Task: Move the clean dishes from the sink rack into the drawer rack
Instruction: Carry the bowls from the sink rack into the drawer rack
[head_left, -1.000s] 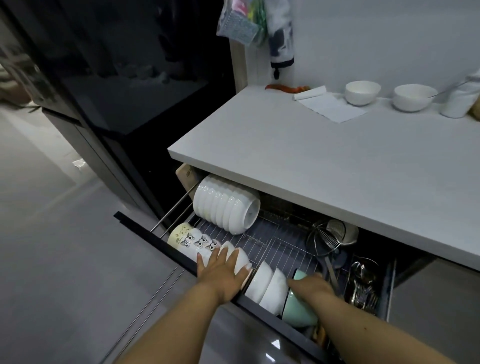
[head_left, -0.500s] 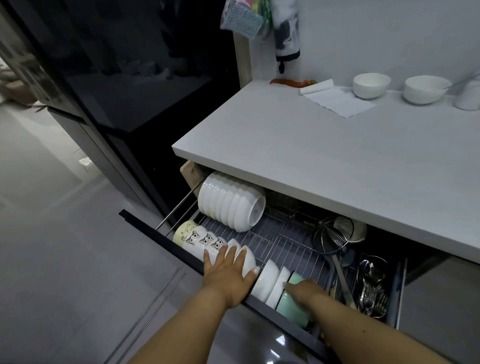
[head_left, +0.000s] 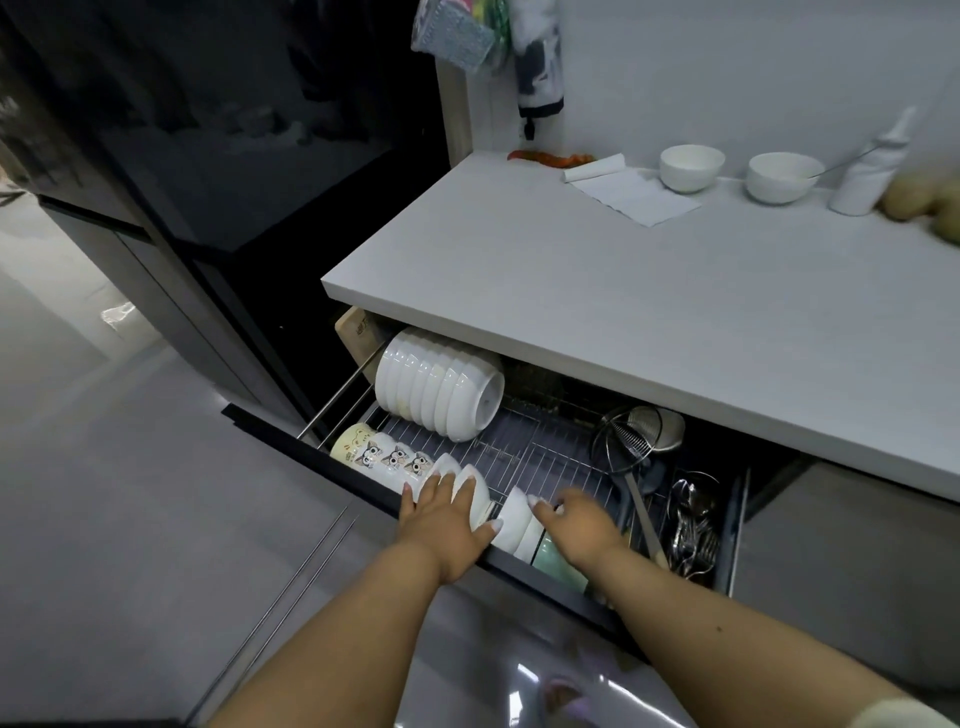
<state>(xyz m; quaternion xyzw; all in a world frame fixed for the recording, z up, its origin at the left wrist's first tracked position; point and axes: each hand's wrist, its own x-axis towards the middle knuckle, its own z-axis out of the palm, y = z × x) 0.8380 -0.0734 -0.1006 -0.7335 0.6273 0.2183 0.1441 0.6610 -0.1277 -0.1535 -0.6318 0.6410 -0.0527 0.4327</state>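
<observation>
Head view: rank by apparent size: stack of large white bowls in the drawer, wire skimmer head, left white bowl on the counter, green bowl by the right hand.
1. Stack of large white bowls
2. Wire skimmer head
3. Left white bowl on the counter, though it sits farther from the camera, so its true size is unsure
Green bowl: unranked, mostly hidden by the right hand and the drawer front.

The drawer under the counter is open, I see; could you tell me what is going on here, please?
A person is leaning over the pulled-out drawer rack, arranging bowls set on edge in its front row. The left hand rests with spread fingers on the small white bowls. The right hand is blurred just above a pale green bowl at the row's right end, so its grip cannot be judged. A stack of larger white bowls lies behind.
</observation>
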